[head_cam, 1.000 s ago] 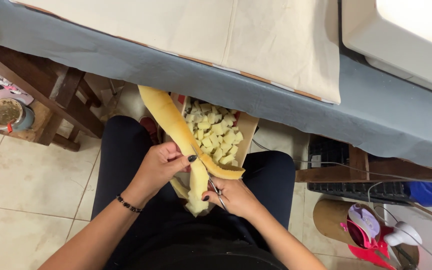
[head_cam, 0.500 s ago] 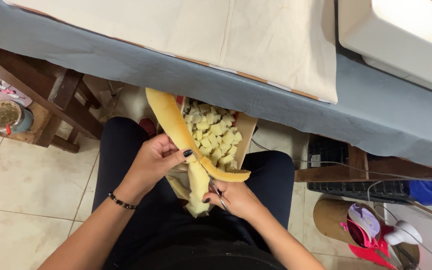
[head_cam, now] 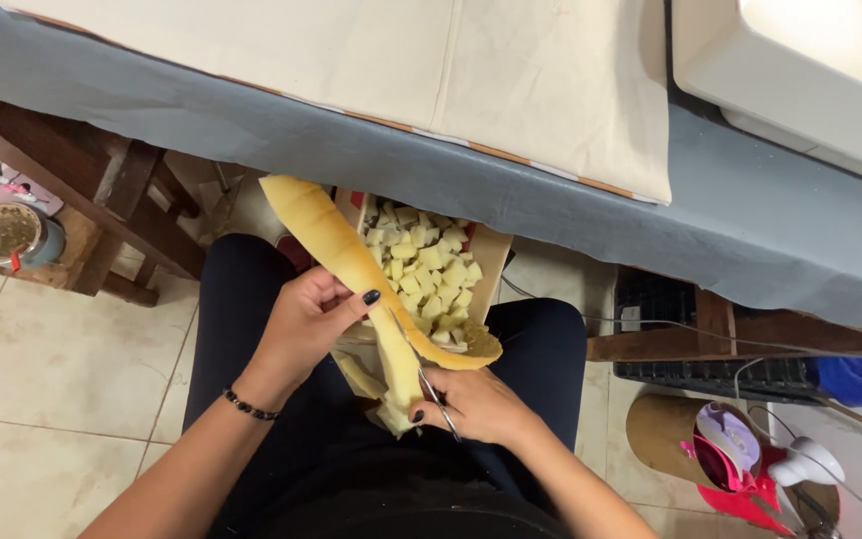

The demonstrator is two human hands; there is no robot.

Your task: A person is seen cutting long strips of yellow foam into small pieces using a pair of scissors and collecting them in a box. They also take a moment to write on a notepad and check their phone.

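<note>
My left hand [head_cam: 303, 321] grips a long strip of yellow foam [head_cam: 329, 240] that curves up from my lap toward the table edge. My right hand [head_cam: 476, 404] holds small scissors [head_cam: 437, 397] whose blades sit at the lower part of the strip, where narrower pieces hang down. Just beyond my hands a cardboard box [head_cam: 489, 256] rests on my lap, filled with several small yellow foam cubes [head_cam: 426, 268]. I sit with dark trousers on, and a dark bead bracelet [head_cam: 248, 405] circles my left wrist.
A table covered in grey cloth [head_cam: 251, 125] with beige fabric [head_cam: 431, 60] on it runs across the top. A white machine [head_cam: 810, 70] stands at the top right. A wooden stool [head_cam: 112, 220] and a jar [head_cam: 2, 235] are left; a cardboard tube [head_cam: 665, 434] and red scissors lie right.
The foam strip has shifted slightly down and left in my hands, and the scissors have advanced along it. My left hand's grip has slid a little lower.
</note>
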